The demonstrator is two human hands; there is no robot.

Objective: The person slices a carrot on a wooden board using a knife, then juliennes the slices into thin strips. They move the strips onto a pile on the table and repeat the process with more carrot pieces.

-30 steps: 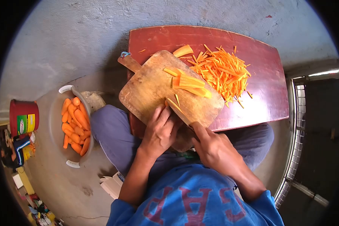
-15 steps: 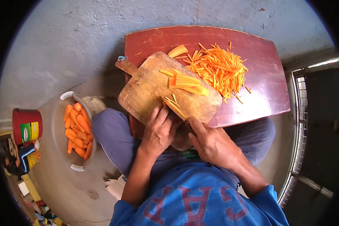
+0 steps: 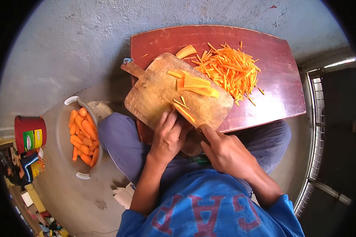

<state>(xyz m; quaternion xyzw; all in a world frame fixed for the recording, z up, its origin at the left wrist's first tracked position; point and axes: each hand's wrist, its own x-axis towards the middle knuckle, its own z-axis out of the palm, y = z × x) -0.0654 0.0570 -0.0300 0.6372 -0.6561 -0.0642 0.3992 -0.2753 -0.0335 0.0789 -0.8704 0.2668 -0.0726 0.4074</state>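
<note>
A wooden cutting board [image 3: 150, 93] lies tilted across the left part of a red table [image 3: 281, 87]. My right hand [image 3: 227, 152] is closed around a knife [image 3: 190, 118], whose blade is over the board's near edge. Left of the blade, my left hand [image 3: 168, 136] has its fingers bent and pressed together at that edge; what they hold is hidden. Thin carrot strips [image 3: 183, 103] lie along the blade. Farther up the board rest flat carrot slices [image 3: 195, 83]. A heap of carrot sticks [image 3: 233, 71] sits beyond the board.
A carrot piece [image 3: 186, 51] lies behind the board. On the floor at the left stand a tub [image 3: 60, 138] of whole peeled carrots [image 3: 83, 132] and a red bucket [image 3: 21, 132]. A wall [image 3: 106, 31] rises behind the table; a metal grille [image 3: 318, 118] is at the right.
The knife and my right hand have shifted slightly to the right. My left hand stays at the board's near edge. The slices and the heap look unchanged.
</note>
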